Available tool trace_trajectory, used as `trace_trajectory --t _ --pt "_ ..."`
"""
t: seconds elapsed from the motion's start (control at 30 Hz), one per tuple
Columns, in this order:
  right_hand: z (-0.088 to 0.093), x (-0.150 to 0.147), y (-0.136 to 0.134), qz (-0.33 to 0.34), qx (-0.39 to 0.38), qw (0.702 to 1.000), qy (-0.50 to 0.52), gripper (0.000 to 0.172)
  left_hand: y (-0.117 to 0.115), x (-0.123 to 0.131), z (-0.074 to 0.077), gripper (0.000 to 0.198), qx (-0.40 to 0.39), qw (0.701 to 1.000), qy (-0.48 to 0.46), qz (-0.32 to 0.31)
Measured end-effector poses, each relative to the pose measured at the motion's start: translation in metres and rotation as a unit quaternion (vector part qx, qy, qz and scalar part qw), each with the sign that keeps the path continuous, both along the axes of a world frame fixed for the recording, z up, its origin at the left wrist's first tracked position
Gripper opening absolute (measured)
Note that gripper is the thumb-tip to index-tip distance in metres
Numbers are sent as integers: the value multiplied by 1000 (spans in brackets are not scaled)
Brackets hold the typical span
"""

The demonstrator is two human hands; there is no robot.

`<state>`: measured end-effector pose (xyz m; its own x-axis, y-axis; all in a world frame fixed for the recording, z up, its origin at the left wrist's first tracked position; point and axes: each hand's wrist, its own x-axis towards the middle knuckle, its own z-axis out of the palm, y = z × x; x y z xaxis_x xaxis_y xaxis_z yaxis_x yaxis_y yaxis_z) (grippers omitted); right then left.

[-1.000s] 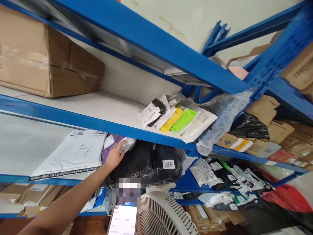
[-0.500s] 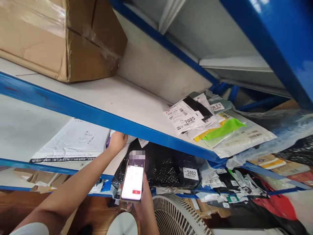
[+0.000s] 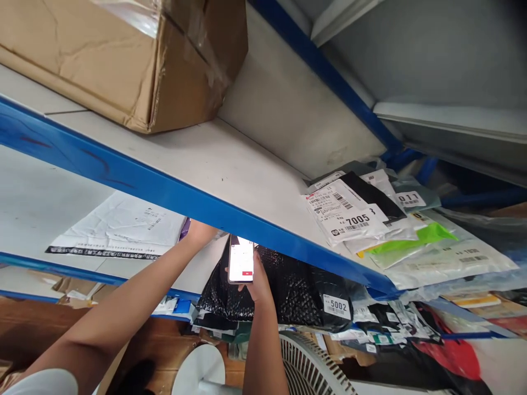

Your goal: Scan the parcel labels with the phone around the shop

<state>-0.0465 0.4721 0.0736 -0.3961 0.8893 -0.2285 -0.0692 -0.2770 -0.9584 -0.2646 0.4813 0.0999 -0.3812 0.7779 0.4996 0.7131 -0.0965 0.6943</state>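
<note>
my right fingers (image 3: 257,267) are curled round a slim, white-screened phone (image 3: 241,264), before a black bubble-wrapped parcel (image 3: 294,291). my left hand (image 3: 201,233) reaches under the blue metal shelf beam (image 3: 164,195) beside a purple packet (image 3: 185,228); its fingertips are hidden, so i cannot tell their opening or hold. further left lies a flat white plastic mailer (image 3: 135,233).

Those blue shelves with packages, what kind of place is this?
Maybe a parcel storeroom: white shelves with blue edges hold a brown cardboard box and white plastic packets, one with a white label reading 7005.
</note>
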Motion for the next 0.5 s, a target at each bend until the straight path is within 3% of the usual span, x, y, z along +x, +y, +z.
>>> trace_trajectory --t 0.5 --pt "7 4 2 8 4 1000 -19 72 9 -3 -19 26 53 998 -19 -28"
